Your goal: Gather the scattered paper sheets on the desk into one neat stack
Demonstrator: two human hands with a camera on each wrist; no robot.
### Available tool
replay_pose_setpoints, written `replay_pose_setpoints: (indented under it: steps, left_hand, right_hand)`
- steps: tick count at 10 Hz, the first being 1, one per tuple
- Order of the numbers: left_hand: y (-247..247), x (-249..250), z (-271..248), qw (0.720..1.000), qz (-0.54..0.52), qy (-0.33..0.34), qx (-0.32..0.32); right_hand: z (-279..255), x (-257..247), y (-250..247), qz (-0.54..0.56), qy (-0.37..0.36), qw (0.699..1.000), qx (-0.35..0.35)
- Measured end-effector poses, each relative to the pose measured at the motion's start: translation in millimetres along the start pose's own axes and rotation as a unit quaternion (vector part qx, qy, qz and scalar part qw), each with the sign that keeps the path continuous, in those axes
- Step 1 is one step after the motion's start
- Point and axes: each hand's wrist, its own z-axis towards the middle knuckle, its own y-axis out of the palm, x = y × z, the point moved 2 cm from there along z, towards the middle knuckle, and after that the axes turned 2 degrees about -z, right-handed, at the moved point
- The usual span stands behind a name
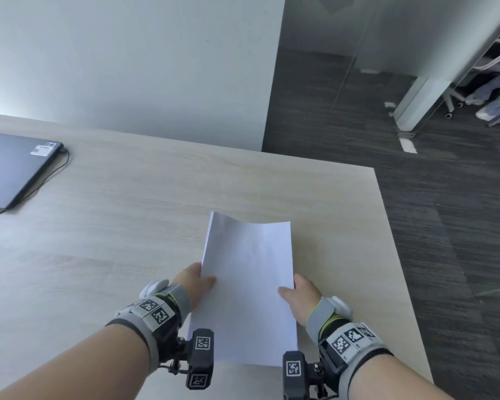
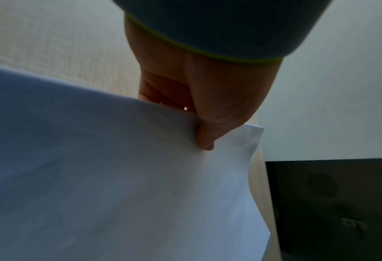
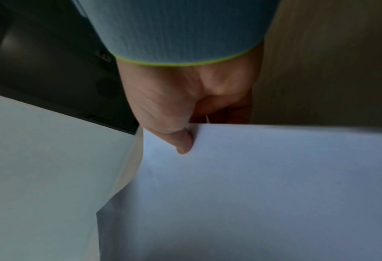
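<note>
A stack of white paper sheets [image 1: 248, 287] hangs lifted above the near right part of the light wooden desk [image 1: 121, 215], its far edge bowed. My left hand [image 1: 195, 284] pinches the stack's left edge, thumb on top and fingers underneath. My right hand [image 1: 299, 295] pinches the right edge the same way. In the left wrist view the thumb of the left hand [image 2: 205, 139] presses on the paper [image 2: 118, 185]. In the right wrist view the thumb of the right hand [image 3: 183, 141] lies on the paper [image 3: 263, 185]. The fingers under the sheets are hidden.
A closed dark laptop [image 1: 10, 166] with a black cable [image 1: 52, 174] lies at the desk's far left. The desk's right edge [image 1: 398, 255] drops to dark carpet [image 1: 444, 197]. A white wall [image 1: 127, 59] stands behind the desk.
</note>
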Motion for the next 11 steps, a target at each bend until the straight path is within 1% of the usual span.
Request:
replay_pose_setpoints:
  steps: [1,2,3,4,5,6,7,8,9,10,11]
  left_hand:
    - [5,-9,10,0.999,0.033,-0.017,-0.005]
    - [4,-15,14,0.998,0.031,-0.038,0.029]
    - [-2,-21,16,0.993,0.080,-0.041,0.075]
    - [0,-22,12,0.992,0.090,-0.048,0.070]
    - [11,-21,7,0.994,0.094,-0.042,0.047]
    - [18,-20,4,0.995,0.075,-0.038,0.043]
    - [18,-18,3,0.995,0.080,-0.037,0.038]
    - [14,-17,0,0.997,0.058,-0.035,0.028]
    - [9,-14,-6,0.997,0.048,-0.054,0.018]
    - [-2,-15,-8,0.997,0.041,-0.071,0.009]
    - [-18,-6,-8,0.999,0.012,-0.031,0.031]
  right_hand:
    - [11,16,9,0.007,0.034,0.999,-0.012]
    - [10,22,5,-0.009,0.051,0.998,0.024]
    - [4,18,-5,-0.042,0.055,0.994,0.079]
    - [8,20,-5,-0.029,0.055,0.993,0.099]
    - [13,25,3,-0.040,0.060,0.992,0.100]
    - [15,23,11,-0.083,0.064,0.992,0.072]
    - [13,18,11,-0.104,0.070,0.991,0.056]
    - [11,14,9,-0.076,0.069,0.994,0.035]
    - [16,21,4,-0.076,0.074,0.994,0.029]
    - [9,9,-8,-0.085,0.063,0.993,0.042]
    - [-3,-13,-23,-0.059,0.024,0.996,0.062]
